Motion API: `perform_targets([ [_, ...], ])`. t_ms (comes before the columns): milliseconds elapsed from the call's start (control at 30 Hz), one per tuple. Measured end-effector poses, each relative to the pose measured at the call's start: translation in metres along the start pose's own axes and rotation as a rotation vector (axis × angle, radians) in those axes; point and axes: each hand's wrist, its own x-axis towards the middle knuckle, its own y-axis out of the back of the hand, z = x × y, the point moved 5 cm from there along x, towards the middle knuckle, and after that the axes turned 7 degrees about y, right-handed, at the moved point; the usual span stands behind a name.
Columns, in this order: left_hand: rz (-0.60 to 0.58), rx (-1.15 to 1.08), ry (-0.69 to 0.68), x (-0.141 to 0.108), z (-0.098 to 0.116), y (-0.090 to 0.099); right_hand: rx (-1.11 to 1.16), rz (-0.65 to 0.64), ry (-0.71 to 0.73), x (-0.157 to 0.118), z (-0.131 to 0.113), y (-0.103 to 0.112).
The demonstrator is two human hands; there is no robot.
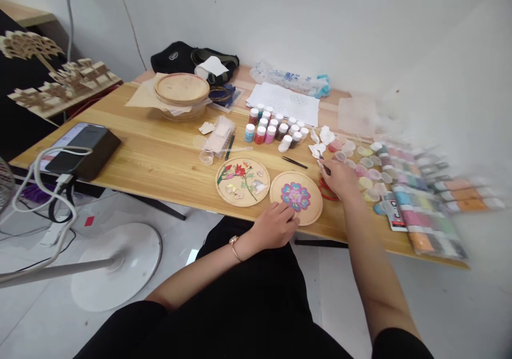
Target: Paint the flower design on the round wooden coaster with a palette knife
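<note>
My left hand (277, 225) is closed at the near-left rim of a round wooden plaque (315, 193), fingers curled against its edge. A pink, purple and blue flower (296, 196) decorates the middle of that plaque. To the right, my right hand (342, 178) pinches a slim dark tool (326, 169); its exact kind is not clear. The tool points toward crumpled white tissues (317, 150). Red loop handles (328, 190) show partly under my right hand. Left of the flower plaque lies a second round plaque (242, 182) with red flowers and green stems.
Behind the plaques stand several white-capped paint jars (270, 134) and black tweezers (295, 162). Small round tubs (374, 174) and blurred bags of coloured material (424, 215) lie right. Stacked wooden discs (182, 88) sit back left, a phone (78, 143) far left. A fan base (120, 263) stands on the floor.
</note>
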Motion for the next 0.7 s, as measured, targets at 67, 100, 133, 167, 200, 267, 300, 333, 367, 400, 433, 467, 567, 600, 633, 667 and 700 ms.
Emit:
perform_targets([
  [67, 0.013, -0.001, -0.002, 0.0, 0.0, 0.0, 0.053, 0.077, -0.034, -0.001, 0.005, 0.003],
  [100, 0.018, -0.002, -0.003, 0.0, 0.0, 0.0, 0.084, 0.123, -0.055, -0.001, 0.007, 0.005],
  [133, 0.021, -0.003, -0.004, 0.0, 0.0, 0.0, 0.118, 0.172, -0.076, -0.002, 0.01, 0.008],
  [167, 0.024, -0.004, -0.005, 0.0, 0.0, 0.0, 0.155, 0.222, -0.096, -0.003, 0.013, 0.01],
  [200, 0.025, -0.005, -0.006, 0.0, 0.0, 0.0, 0.194, 0.269, -0.117, -0.004, 0.016, 0.012],
  [267, 0.025, -0.006, -0.006, 0.0, 0.0, 0.0, 0.274, 0.351, -0.159, -0.007, 0.02, 0.015],
  [300, 0.024, -0.006, -0.006, 0.0, 0.0, 0.0, 0.316, 0.381, -0.181, -0.008, 0.023, 0.015],
  [333, 0.023, -0.006, -0.006, 0.0, 0.0, 0.0, 0.358, 0.4, -0.204, -0.008, 0.024, 0.015],
  [367, 0.02, -0.006, -0.006, 0.0, 0.001, 0.0, 0.402, 0.409, -0.227, -0.008, 0.026, 0.013],
  [400, 0.017, -0.005, -0.008, -0.001, 0.001, -0.001, 0.445, 0.409, -0.249, -0.008, 0.028, 0.011],
  [433, 0.012, -0.004, -0.01, -0.001, 0.001, -0.001, 0.486, 0.403, -0.27, -0.007, 0.029, 0.009],
  [467, 0.007, -0.003, -0.012, -0.001, 0.001, -0.002, 0.521, 0.395, -0.29, -0.006, 0.03, 0.007],
  [567, -0.006, 0.0, -0.013, -0.001, 0.001, -0.003, 0.572, 0.384, -0.345, -0.002, 0.035, 0.002],
  [600, -0.007, 0.001, -0.012, -0.001, 0.001, -0.003, 0.569, 0.384, -0.363, -0.001, 0.037, 0.002],
  [633, -0.007, 0.001, -0.012, -0.001, 0.001, -0.003, 0.558, 0.383, -0.38, 0.001, 0.039, 0.002],
  [667, -0.005, 0.0, -0.012, -0.001, 0.001, -0.003, 0.543, 0.379, -0.394, 0.002, 0.041, 0.003],
  [700, -0.003, -0.002, -0.013, -0.001, 0.001, -0.003, 0.524, 0.372, -0.405, 0.003, 0.042, 0.004],
])
